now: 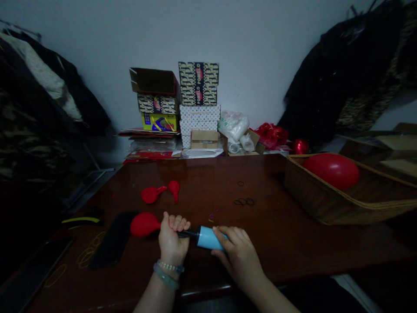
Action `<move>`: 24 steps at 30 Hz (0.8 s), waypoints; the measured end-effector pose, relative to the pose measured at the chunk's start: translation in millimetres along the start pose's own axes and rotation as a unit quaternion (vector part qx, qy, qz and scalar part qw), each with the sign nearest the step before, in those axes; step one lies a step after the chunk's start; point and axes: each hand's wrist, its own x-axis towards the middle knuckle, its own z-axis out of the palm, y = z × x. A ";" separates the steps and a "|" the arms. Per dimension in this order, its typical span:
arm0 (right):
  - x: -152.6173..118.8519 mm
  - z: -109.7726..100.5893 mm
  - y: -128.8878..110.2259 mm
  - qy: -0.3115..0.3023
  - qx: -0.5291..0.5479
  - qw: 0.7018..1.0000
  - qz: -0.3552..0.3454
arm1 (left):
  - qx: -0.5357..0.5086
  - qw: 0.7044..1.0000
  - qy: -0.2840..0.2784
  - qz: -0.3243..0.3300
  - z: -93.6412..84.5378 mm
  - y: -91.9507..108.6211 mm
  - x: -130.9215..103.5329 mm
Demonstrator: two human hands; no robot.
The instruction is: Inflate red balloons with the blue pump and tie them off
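Observation:
My left hand is closed around the neck of a partly filled red balloon and the black nozzle of a hand pump. The balloon's round body sticks out to the left of the fist; its neck is hidden in the fingers. My right hand grips the light blue barrel of the balloon pump, which lies almost level above the table. Farther back, two flat red balloons lie on the wood.
A wicker basket holding an inflated red balloon stands at the right. Black bands lie mid-table. At the left are a dark flat pad, yellow rubber bands and a phone-like dark slab. Boxes line the wall.

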 end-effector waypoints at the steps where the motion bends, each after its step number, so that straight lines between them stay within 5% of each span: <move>1: -0.2 0.4 -0.2 0.002 0.000 1.000 0.003 | -0.002 1.000 0.001 -0.002 -0.7 -2.6 -0.5; 7: 0.0 0.6 0.7 -0.002 0.004 1.000 -0.004 | 0.012 1.000 0.009 -0.001 1.4 -1.8 0.4; 19: 7.3 -9.6 7.6 -0.010 -0.009 1.000 -0.024 | 0.021 0.998 0.041 0.040 1.7 42.5 11.6; 24: 5.4 -5.6 13.6 0.001 -0.021 1.000 -0.021 | 0.015 0.998 0.055 0.040 -3.0 36.5 14.6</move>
